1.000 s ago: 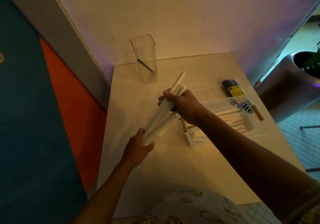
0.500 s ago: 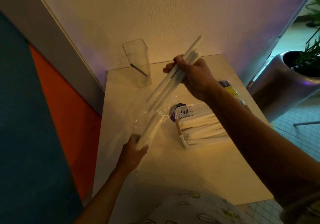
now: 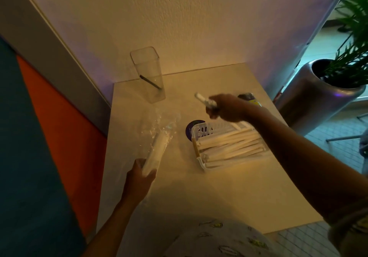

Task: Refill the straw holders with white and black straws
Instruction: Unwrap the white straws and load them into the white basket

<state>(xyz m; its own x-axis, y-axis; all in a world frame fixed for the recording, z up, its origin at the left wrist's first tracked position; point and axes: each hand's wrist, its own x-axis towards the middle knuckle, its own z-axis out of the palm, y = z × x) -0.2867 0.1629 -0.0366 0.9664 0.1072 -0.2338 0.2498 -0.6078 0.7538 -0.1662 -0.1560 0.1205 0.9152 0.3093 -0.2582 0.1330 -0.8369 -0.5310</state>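
Left hand point(image 3: 139, 177) grips a clear plastic wrapper point(image 3: 157, 137) holding white straws point(image 3: 154, 155). The clear holder point(image 3: 148, 75) contains one black straw point(image 3: 150, 82). Right hand point(image 3: 227, 108), motion-blurred, is curled around white straw ends point(image 3: 204, 99) above the white basket point(image 3: 201, 130) of wrapped straws. Package point(image 3: 252, 99): yellow label, illegible.

Clear glossy plastic holder point(image 3: 148, 75), crinkly transparent wrapper point(image 3: 159, 125), white plastic basket point(image 3: 201, 135), matt table point(image 3: 229, 193).
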